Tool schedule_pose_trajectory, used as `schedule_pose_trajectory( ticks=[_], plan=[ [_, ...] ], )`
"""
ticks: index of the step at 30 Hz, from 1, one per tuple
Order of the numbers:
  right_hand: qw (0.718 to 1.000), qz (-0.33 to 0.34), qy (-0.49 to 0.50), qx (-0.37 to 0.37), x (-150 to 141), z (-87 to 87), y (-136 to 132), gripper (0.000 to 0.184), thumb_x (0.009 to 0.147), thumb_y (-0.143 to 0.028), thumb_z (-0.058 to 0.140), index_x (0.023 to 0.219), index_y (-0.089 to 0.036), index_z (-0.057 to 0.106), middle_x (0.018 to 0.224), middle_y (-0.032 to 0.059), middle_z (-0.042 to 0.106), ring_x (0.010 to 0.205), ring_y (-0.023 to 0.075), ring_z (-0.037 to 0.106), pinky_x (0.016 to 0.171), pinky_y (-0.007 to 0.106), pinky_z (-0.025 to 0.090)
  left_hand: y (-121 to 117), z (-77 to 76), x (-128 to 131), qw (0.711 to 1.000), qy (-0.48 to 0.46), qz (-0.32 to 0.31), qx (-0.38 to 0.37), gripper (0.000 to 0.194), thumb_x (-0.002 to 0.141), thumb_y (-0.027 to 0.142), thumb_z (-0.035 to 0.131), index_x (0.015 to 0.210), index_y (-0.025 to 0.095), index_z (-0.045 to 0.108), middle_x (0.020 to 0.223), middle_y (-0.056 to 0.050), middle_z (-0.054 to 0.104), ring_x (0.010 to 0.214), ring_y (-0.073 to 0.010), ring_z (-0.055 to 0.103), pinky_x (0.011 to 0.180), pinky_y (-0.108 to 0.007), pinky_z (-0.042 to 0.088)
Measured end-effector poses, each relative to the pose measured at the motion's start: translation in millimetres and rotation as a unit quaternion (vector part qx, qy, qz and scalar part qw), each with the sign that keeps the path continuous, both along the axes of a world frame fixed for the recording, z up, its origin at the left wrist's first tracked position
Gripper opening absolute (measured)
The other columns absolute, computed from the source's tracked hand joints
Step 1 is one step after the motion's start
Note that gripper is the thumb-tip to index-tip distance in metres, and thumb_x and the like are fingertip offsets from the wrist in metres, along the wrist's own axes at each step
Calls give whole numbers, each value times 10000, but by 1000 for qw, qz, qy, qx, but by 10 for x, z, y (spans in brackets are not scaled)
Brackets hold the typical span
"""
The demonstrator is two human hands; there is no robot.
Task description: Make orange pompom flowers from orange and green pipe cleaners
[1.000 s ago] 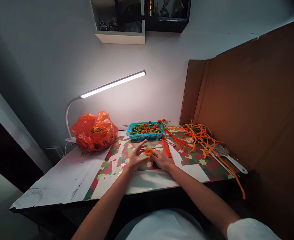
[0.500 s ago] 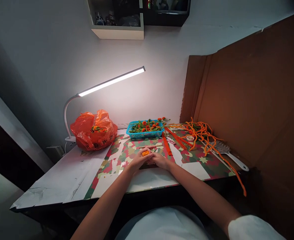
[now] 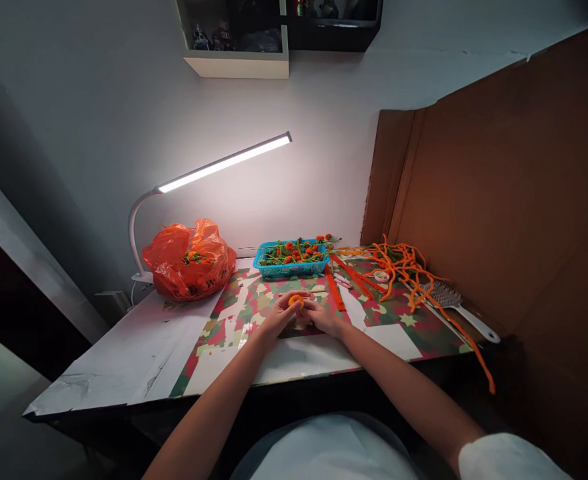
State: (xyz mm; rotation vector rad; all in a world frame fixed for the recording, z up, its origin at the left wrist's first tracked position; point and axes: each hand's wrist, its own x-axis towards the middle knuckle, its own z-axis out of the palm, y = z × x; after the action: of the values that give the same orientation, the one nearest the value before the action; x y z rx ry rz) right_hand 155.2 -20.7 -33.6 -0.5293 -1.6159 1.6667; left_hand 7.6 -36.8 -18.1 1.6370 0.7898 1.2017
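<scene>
Just above the near middle of the table, both hands meet around a small round orange pom-pom (image 3: pixel 296 302), fuzzy like the loose orange strands. My left hand (image 3: pixel 278 316) is closed on its left side, thumb against it. My right hand (image 3: pixel 322 317) pinches it from the right, with some fingertips hidden behind it. A thin light-coloured stick (image 3: pixel 317 290) lies on the table just beyond the fingers.
A blue basket (image 3: pixel 291 270) of orange flowers with green stems stands at the back. Left of it are a red plastic bag (image 3: pixel 189 273) and a lit lamp (image 3: pixel 224 163). To the right lie orange fuzzy strands (image 3: pixel 399 267), flat orange strips (image 3: pixel 335 290) and a brush (image 3: pixel 467 313) beside cardboard (image 3: pixel 499 187).
The pom-pom has risen slightly and turned between my fingers. My hands have opened a little from their tighter clasp, the right one shifting slightly right.
</scene>
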Motion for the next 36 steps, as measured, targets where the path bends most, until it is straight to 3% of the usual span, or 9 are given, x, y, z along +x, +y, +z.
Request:
schedule_pose_trajectory(
  ticks=[5,16,24,36],
  plan=[
    [1000,2,-5,23,7,-11,1,416,740,-564,593,663,-200,408,577,-66,343,493,72,270,487,246,210,36,-19,15,998,-3,43,44,457,743,545,620,1015,178,648,1060,-96,677,960,-223,617,817,-314,488],
    [999,-25,-21,31,2,-84,28,335,798,-470,542,667,-203,389,536,-72,336,494,80,271,498,247,211,33,-36,31,1000,-2,-2,14,416,739,472,650,1057,203,653,1116,-89,663,956,-233,636,780,-319,527],
    [999,-21,-13,32,2,-76,25,343,773,-484,554,655,-197,410,533,-74,345,491,77,277,494,250,205,52,-68,-2,995,66,47,56,391,793,465,588,1085,211,644,1139,-73,657,1023,-227,599,873,-325,475],
    [1000,-19,-16,12,-4,-95,37,375,748,-510,587,647,-196,409,539,-68,340,501,79,274,493,254,191,57,-74,24,994,85,55,34,418,775,506,567,1000,158,622,1016,-87,675,905,-208,608,785,-299,480]
  ],
)
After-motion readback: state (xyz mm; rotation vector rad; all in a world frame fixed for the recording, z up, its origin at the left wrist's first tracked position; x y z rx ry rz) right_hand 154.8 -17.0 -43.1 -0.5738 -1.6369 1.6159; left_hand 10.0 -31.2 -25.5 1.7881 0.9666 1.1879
